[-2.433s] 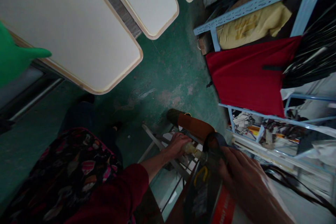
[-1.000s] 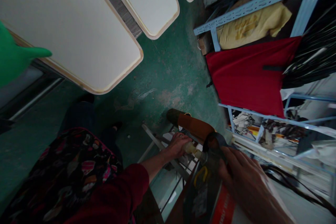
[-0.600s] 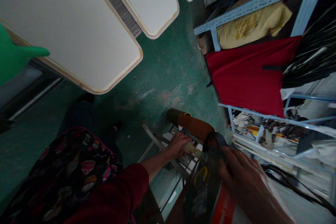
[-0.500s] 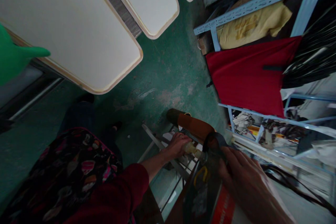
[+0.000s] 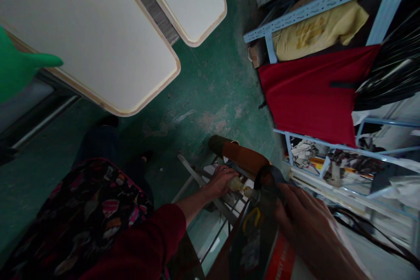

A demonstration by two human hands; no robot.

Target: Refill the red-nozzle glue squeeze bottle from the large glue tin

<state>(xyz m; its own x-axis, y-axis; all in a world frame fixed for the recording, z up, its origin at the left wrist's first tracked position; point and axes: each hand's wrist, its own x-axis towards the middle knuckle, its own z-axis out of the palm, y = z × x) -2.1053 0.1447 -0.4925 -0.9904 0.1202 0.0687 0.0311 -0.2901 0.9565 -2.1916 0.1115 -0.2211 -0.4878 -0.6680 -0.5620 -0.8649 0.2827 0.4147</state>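
My left hand (image 5: 223, 180), at the end of a dark red sleeve, is closed around a small translucent yellowish bottle (image 5: 235, 183). Its narrow neck meets the mouth of a larger dark can (image 5: 251, 245), and the two appear to touch. The can is tilted towards the bottle and has a yellow loop on its side and an orange-red label. My right hand (image 5: 306, 223) grips this can from the right, near a black ring-shaped part (image 5: 267, 176). Whether liquid passes between them cannot be seen.
Pale boards with rounded corners (image 5: 98, 39) reach in from the upper left, near a green object (image 5: 19, 68). A brown tube-like thing (image 5: 247, 159) lies behind the bottle, above a metal frame (image 5: 193, 170). Blue shelving (image 5: 328, 6) with red cloth (image 5: 315, 96) stands right.
Both hands keep their hold on the bottle and the can, with almost no movement. The whole view has shifted very slightly.
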